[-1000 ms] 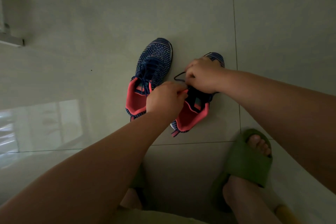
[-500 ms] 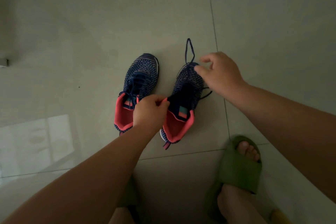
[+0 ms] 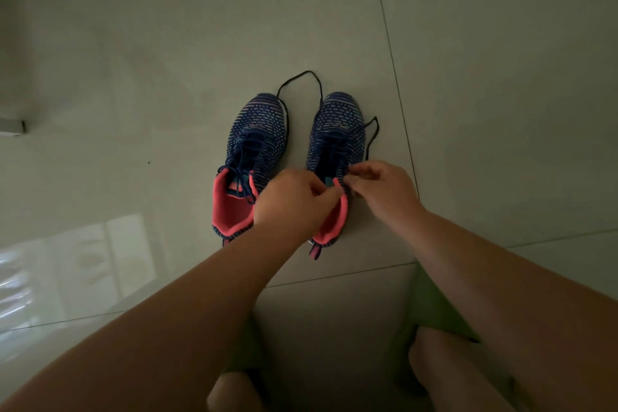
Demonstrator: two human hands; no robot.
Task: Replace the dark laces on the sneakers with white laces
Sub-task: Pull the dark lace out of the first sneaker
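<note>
sneakers: pair of blue knit sneakers with coral-pink lining (image 3: 255,140) sits side by side on the grey tiled floor (image 3: 133,60), toes at 12 o'clock.
dark lace: loosened dark cord lace (image 3: 301,77) loops out past the toes at 12, another bit trails at 2 o'clock of the right shoe.
left hand: the left hand (image 3: 291,201) has fingers curled at the right shoe's collar, seems to pinch it.
right hand: the right hand (image 3: 384,191) has fingertips pressed together, pinching at the top eyelets; can't tell if lace or fabric.
risk: the lace could probably snag in an eyelet if yanked sideways, and the dim light makes grabbing the wrong strand easy.
white laces: none in sight.
</note>
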